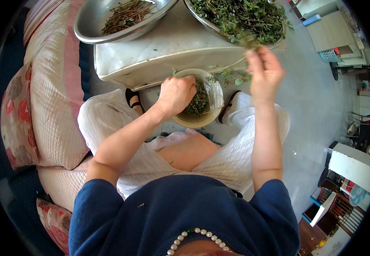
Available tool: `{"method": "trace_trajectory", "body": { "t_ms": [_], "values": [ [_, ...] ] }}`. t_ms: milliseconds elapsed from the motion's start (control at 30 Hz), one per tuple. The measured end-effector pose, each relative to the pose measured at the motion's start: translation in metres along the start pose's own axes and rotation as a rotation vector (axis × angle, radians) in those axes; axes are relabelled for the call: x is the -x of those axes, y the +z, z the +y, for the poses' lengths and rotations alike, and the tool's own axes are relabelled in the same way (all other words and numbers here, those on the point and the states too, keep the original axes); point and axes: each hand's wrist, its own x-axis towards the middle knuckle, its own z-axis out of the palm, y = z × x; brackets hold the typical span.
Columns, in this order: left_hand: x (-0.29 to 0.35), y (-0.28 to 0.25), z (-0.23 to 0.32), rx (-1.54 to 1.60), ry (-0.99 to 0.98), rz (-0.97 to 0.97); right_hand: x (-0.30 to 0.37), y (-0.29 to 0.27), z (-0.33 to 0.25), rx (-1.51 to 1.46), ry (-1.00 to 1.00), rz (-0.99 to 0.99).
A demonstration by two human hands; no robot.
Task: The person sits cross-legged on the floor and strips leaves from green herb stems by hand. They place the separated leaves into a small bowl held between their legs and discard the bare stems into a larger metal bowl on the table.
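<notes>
My right hand [265, 77] is raised at the near edge of a metal basin heaped with leafy greens [249, 19]. Its thumb and fingers pinch a leafy green sprig [237, 77], whose stems and leaves hang to the left. Between my knees stands a round cream bin [195, 123] lined with clear plastic, with dark green leaves [196, 104] inside. Over the bin's left rim, my left hand [176, 94] is closed with its fingers curled; what they hold, if anything, is hidden. Another metal basin [84, 27] at the far left holds a pile of reddish-brown stems [127, 17].
Both basins rest on a low white table [125, 57] with a rounded front edge. A quilted pink sofa [54, 111] with flowered cushions [20, 115] runs along the left. At the right are grey floor [313, 106], a white box [355, 166] and cluttered furniture.
</notes>
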Motion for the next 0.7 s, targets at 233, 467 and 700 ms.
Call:
{"method": "trace_trajectory", "body": {
  "t_ms": [233,467,700],
  "values": [
    [-0.007,0.004,-0.021,0.076,0.087,-0.196,-0.012,-0.012,-0.002,-0.242,0.285,-0.14],
    [-0.036,-0.013,-0.018,0.238,0.191,0.154,-0.008,-0.008,0.009,-0.237,0.428,-0.258],
    [-0.021,-0.016,0.035,0.642,0.061,-0.142,-0.002,0.009,0.012,-0.195,0.461,-0.301]
  ]
}}
